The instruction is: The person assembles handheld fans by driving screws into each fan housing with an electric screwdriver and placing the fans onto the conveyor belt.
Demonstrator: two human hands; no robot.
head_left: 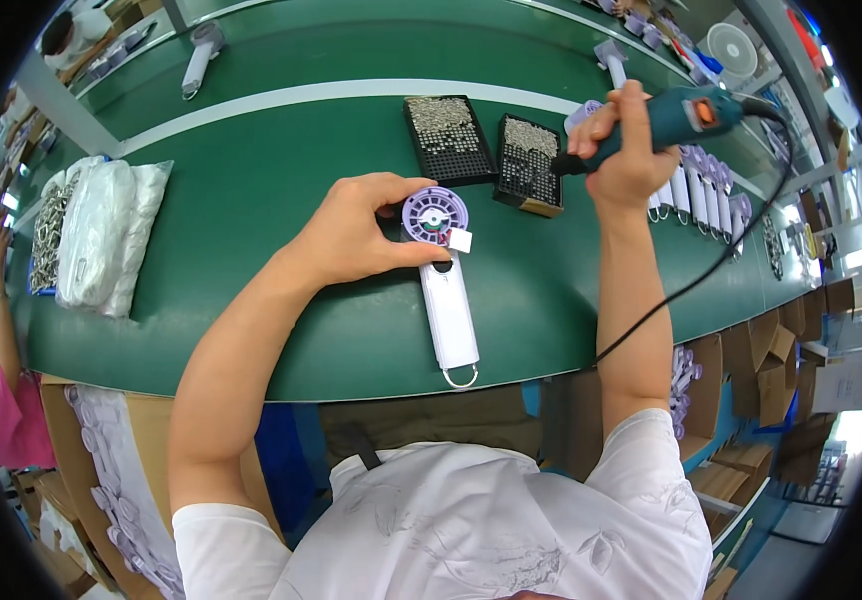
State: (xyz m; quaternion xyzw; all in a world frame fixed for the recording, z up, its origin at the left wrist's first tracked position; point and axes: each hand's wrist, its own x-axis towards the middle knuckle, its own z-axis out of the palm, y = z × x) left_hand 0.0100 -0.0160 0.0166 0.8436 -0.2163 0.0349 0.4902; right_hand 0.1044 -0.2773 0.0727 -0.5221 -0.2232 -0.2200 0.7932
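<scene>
A small handheld fan with a white handle (449,318) and an open purple round head (435,214) lies on the green table, a wrist loop at its near end. My left hand (356,228) grips it, fingers on the head's far rim and thumb near the neck. Beside the thumb, a small white square piece (460,240) sits at the head's lower right. Raised at the right, my right hand (631,160) is wrapped around a teal electric screwdriver (686,117) with a black cord. Its dark tip end is over the right edge of the nearer black screw tray (529,200).
A second black screw tray (469,170) stands left of the first. Several white-handled fans (703,195) line up at the right. Clear plastic bags (101,245) lie at the left. Another fan (199,68) rests far left. A person in a pink top (13,400) is at the left edge.
</scene>
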